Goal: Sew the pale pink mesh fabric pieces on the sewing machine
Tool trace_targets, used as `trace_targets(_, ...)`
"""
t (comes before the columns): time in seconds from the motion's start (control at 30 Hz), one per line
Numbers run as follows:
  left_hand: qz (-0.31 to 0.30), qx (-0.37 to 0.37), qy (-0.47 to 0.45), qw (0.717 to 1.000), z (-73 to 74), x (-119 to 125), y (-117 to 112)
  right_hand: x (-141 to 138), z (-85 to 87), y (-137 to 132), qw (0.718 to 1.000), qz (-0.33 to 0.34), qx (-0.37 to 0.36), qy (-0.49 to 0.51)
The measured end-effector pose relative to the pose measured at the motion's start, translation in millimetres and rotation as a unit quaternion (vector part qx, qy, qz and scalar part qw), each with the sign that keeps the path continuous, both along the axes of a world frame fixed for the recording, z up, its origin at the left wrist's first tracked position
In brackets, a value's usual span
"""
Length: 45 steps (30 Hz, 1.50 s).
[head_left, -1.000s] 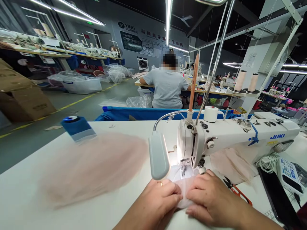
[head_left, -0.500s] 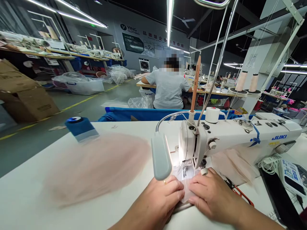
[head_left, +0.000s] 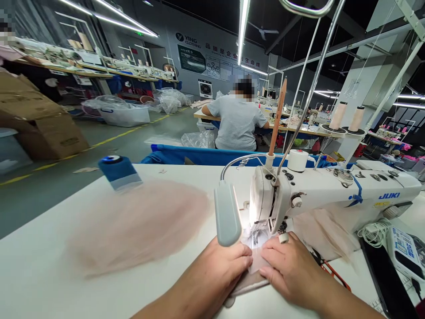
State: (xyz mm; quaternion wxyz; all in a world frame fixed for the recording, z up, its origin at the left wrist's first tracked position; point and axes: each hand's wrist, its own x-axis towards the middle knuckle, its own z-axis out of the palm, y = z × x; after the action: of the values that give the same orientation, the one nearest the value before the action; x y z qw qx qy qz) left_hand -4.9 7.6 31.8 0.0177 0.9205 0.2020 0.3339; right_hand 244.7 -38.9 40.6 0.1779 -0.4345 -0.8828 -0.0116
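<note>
Pale pink sheer fabric (head_left: pixel 255 261) lies under the needle area of a white JUKI sewing machine (head_left: pixel 315 188), with a folded edge towards me. My left hand (head_left: pixel 229 261) is closed on the left side of this fabric, its fingers bent and pressed together close to the presser foot. From the right, my right hand (head_left: pixel 285 266) pinches the same piece, thumb low and fingers near the needle. The parts under both palms are hidden. A grey-green lamp head (head_left: pixel 227 215) hangs just above my left hand.
More sheer pink fabric (head_left: pixel 139 226) spreads over the table's left, beside a blue thread cone (head_left: pixel 119 170). Red-handled scissors (head_left: pixel 335 274), a black phone (head_left: pixel 388 279) and a white device (head_left: pixel 407 248) lie right. A person in a grey shirt (head_left: pixel 237 122) sits ahead.
The view has shifted slightly, so the scene sits further right. Both hands stay by the needle on the fabric; more of its folded near edge shows between them.
</note>
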Motion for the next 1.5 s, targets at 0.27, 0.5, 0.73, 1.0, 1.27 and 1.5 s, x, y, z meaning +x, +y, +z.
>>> trace_targets(0.27,0.026,0.038,-0.021,0.999,-10.6,3.9,13.4,-2.7,7.1,4.6,0.999,-0.022,-0.024,0.003)
trace_targets(0.5,0.046,0.034,-0.031,0.998,-22.9,3.5,21.6,-4.2,11.2,6.1,0.997,-0.049,-0.058,0.001)
trace_targets(0.73,0.059,0.012,-0.023,0.998,-19.3,-2.3,19.7,-1.0,5.6,7.9,0.996,-0.050,-0.066,0.017)
trace_targets(1.0,0.140,0.000,0.007,0.990,-13.9,-1.1,12.0,3.5,-1.2,5.5,0.998,-0.021,0.006,0.060)
trace_targets(1.27,0.026,-0.119,0.049,0.991,11.7,-1.0,-16.5,-0.9,5.0,-1.6,0.987,0.120,0.029,0.104)
trace_targets(1.5,0.004,-0.154,0.050,0.987,33.0,-9.4,-11.0,5.5,8.1,0.5,0.999,0.024,-0.013,-0.040)
